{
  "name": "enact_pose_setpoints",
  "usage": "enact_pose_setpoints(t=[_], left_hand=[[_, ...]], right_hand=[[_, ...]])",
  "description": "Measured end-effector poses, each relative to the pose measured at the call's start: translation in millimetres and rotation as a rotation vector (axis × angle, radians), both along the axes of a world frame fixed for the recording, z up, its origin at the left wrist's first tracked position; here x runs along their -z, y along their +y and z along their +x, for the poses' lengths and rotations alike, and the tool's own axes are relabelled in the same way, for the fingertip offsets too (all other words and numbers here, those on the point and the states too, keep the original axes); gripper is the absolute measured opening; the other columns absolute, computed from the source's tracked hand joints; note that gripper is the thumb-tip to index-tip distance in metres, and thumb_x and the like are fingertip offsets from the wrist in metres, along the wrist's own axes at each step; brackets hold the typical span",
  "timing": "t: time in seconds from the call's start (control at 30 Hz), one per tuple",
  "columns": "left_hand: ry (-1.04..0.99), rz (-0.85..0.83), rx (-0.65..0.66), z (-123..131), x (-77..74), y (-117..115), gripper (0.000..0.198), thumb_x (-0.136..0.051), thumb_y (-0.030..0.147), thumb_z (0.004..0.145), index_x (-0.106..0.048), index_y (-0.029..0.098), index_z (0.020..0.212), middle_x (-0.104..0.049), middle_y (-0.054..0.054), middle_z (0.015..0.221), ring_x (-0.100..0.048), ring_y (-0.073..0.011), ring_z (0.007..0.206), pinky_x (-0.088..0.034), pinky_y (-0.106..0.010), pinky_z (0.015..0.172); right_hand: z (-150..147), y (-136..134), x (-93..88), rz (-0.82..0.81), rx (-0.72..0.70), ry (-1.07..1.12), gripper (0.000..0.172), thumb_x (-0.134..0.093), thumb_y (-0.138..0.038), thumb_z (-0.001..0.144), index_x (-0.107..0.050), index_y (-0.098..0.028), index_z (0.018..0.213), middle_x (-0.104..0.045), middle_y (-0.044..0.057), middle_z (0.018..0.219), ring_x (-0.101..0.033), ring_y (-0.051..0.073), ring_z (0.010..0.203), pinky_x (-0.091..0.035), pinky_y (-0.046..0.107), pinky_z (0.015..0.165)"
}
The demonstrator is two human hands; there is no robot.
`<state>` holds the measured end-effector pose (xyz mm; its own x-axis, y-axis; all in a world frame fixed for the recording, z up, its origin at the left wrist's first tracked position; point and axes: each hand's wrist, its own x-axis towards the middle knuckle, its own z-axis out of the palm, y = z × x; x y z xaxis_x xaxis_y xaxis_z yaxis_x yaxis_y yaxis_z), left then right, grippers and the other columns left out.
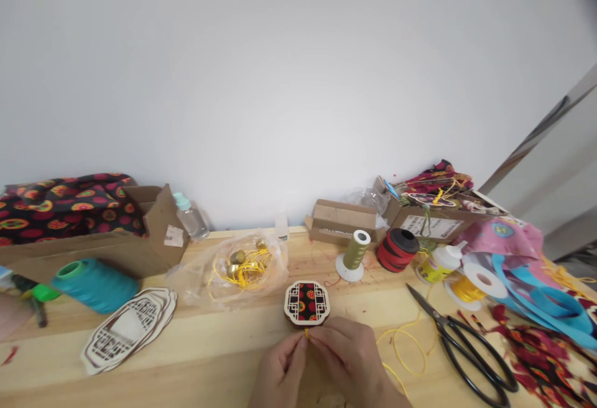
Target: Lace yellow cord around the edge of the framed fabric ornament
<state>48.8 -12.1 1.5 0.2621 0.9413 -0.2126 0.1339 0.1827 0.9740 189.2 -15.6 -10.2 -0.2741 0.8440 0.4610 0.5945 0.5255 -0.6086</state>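
Observation:
A small ornament (307, 303) with a pale cut-out lattice frame over black, red and orange patterned fabric lies on the wooden table, just beyond my hands. My left hand (282, 367) and my right hand (347, 358) meet at its near edge, thumbs and fingers pinched together. Between the fingertips shows a short bit of yellow cord (306, 333), which joins the ornament's lower edge. More yellow cord (396, 346) loops over the table right of my right hand. My palms and curled fingers hide the cord's ends.
Black-handled scissors (459, 339) lie at the right, with a yellow cord spool (473, 283) and a glue bottle (438, 264) behind. A plastic bag (191, 280) holds bells and yellow cord. Wooden lattice pieces (128, 330) and a teal thread cone (96, 285) lie left. Another person's arm (13, 316) shows far left.

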Motion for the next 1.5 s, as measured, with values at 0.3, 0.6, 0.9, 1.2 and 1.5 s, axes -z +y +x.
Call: enact_pose_setpoints(t=[0.3, 0.6, 0.9, 1.2, 1.5], left_hand=[[0.004, 0.021, -0.02, -0.4, 2.9, 2.7, 0.03, -0.046, 0.034, 0.074, -0.065, 0.016, 0.091, -0.069, -0.003, 0.084, -0.059, -0.021, 0.079, -0.044, -0.029, 0.076], [-0.012, 0.02, -0.052, 0.9, 5.7, 0.8, 0.032, -0.045, 0.037, 0.075, -0.064, 0.016, 0.089, -0.068, -0.002, 0.084, -0.058, -0.02, 0.077, -0.045, -0.027, 0.073], [0.09, 0.099, 0.012, -2.5, -1.5, 6.7, 0.032, -0.043, 0.037, 0.076, -0.065, 0.016, 0.085, -0.068, -0.003, 0.078, -0.057, -0.019, 0.071, -0.044, -0.025, 0.071], [-0.022, 0.005, -0.002, -5.3, 5.4, 8.7, 0.032, -0.049, 0.038, 0.073, -0.063, 0.014, 0.089, -0.068, -0.004, 0.075, -0.059, -0.0182, 0.07, -0.045, -0.024, 0.065], [-0.038, -0.028, -0.02, -6.1, 15.1, 8.1, 0.031, -0.053, 0.038, 0.069, -0.065, 0.015, 0.087, -0.07, -0.004, 0.073, -0.061, -0.0185, 0.067, -0.047, -0.025, 0.065]], right_hand=[[-1.0, 0.8, 0.6, -0.021, 0.043, 0.043, 0.019, -0.042, -0.016, 0.079, -0.061, -0.019, 0.08, -0.058, 0.002, 0.063, -0.051, 0.011, 0.055, -0.037, 0.019, 0.05], [-0.3, 0.5, 0.2, -0.06, 0.018, 0.083, 0.02, -0.041, -0.017, 0.08, -0.061, -0.019, 0.08, -0.058, 0.003, 0.063, -0.05, 0.011, 0.057, -0.038, 0.019, 0.052], [-5.6, 4.1, -2.3, -0.203, 0.073, 0.224, 0.02, -0.043, -0.023, 0.079, -0.061, -0.019, 0.072, -0.059, 0.0, 0.062, -0.053, 0.011, 0.057, -0.04, 0.018, 0.054], [-5.0, 4.0, -0.7, -0.264, 0.126, 0.223, 0.02, -0.044, -0.024, 0.078, -0.061, -0.018, 0.069, -0.058, 0.0, 0.057, -0.05, 0.011, 0.052, -0.037, 0.018, 0.05], [-6.0, 4.9, -1.9, -0.246, 0.112, 0.218, 0.022, -0.043, -0.025, 0.079, -0.061, -0.019, 0.068, -0.058, 0.0, 0.057, -0.05, 0.011, 0.052, -0.036, 0.017, 0.048]])
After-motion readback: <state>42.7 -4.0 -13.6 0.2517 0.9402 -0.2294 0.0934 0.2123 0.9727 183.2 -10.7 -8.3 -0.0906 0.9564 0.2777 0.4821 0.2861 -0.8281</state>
